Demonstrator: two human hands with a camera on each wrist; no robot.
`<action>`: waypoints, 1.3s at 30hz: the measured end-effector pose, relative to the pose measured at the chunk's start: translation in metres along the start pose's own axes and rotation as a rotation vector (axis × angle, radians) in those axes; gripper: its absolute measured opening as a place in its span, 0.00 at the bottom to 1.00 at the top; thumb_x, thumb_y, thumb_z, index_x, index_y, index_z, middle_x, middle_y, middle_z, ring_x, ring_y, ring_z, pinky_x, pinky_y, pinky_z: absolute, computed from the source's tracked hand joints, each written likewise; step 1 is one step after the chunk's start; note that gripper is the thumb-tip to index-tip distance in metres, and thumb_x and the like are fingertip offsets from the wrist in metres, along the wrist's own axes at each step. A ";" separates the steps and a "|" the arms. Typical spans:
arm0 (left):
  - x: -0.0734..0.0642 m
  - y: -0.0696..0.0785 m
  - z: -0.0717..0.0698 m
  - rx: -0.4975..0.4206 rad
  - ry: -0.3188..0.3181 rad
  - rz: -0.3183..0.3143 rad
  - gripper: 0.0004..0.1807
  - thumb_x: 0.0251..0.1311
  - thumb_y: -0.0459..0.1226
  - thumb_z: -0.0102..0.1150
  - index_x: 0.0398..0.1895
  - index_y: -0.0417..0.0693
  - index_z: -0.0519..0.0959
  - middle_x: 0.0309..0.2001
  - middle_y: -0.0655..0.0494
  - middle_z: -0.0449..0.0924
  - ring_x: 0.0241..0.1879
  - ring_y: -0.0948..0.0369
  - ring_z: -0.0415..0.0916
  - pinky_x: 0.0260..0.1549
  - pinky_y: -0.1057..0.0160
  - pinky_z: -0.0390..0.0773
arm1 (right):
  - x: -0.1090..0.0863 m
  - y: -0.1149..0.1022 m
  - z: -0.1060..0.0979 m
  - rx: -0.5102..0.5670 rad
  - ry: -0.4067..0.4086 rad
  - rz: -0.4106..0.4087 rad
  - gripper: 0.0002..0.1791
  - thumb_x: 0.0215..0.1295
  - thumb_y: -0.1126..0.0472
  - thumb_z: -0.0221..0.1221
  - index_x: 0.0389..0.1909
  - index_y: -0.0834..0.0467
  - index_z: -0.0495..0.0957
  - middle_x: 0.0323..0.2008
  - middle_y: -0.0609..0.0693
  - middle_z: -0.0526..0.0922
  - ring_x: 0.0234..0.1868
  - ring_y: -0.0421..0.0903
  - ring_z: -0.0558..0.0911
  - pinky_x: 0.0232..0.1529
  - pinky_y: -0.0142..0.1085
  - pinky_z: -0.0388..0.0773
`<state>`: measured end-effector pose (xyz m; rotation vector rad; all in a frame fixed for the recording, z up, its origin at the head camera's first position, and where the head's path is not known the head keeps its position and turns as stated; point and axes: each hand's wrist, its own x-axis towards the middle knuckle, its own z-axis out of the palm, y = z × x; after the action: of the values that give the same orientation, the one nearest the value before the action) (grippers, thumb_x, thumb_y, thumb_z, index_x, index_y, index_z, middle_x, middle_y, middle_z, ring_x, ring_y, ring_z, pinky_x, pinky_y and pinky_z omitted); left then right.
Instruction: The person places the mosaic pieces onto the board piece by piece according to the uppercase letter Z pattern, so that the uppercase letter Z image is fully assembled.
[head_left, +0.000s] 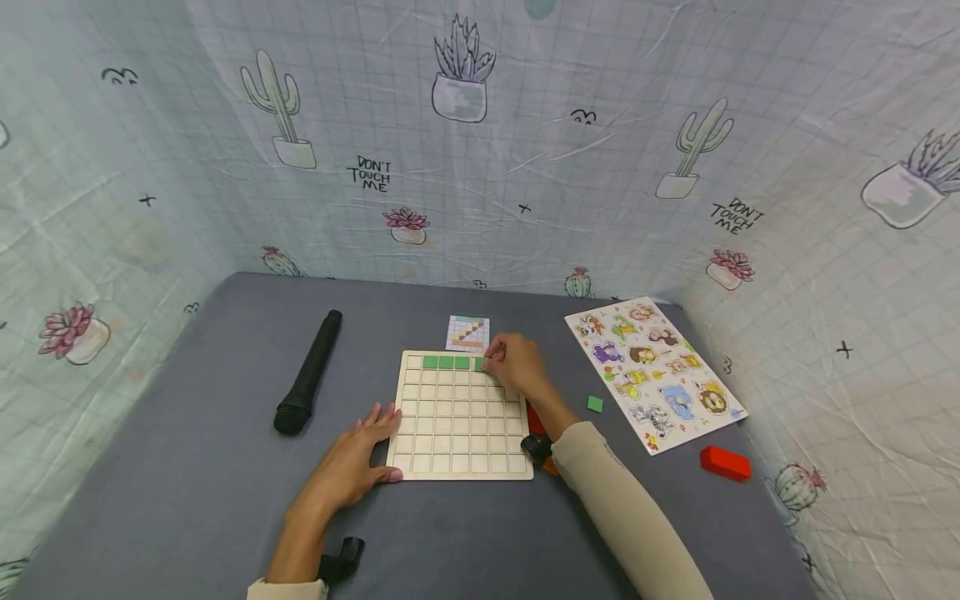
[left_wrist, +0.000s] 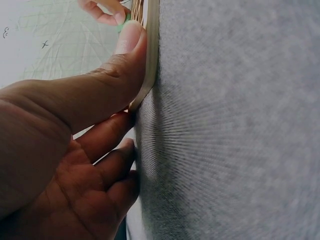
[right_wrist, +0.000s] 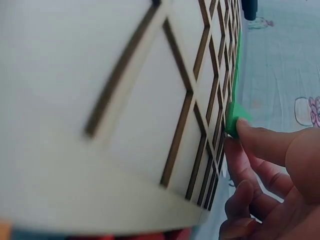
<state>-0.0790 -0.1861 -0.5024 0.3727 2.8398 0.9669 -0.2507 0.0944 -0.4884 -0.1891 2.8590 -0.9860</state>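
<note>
A pale wooden grid board lies flat on the grey table, with several green square tiles in its far row. My right hand is over the board's far right part. Between thumb and fingertips it pinches a green tile, tilted against the grid in the right wrist view. My left hand rests at the board's near left corner. Its thumb presses on the board's edge, and the other fingers lie relaxed along the left side.
Behind the board lies a small colour-pattern card. A black microphone is on the left. To the right are a loose green tile, an animal picture board and a red block. Something red is partly hidden by the right forearm.
</note>
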 end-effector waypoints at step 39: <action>0.000 0.000 0.001 0.001 -0.002 -0.007 0.52 0.50 0.38 0.82 0.79 0.38 0.66 0.81 0.41 0.62 0.83 0.39 0.53 0.80 0.33 0.58 | -0.073 0.089 -0.071 -0.039 0.086 0.039 0.16 0.64 0.60 0.75 0.52 0.55 0.87 0.45 0.56 0.89 0.51 0.58 0.85 0.61 0.61 0.79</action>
<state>-0.0793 -0.1857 -0.5031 0.3627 2.8382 0.9635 -0.1965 0.2180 -0.4830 -0.0969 2.9489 -0.9543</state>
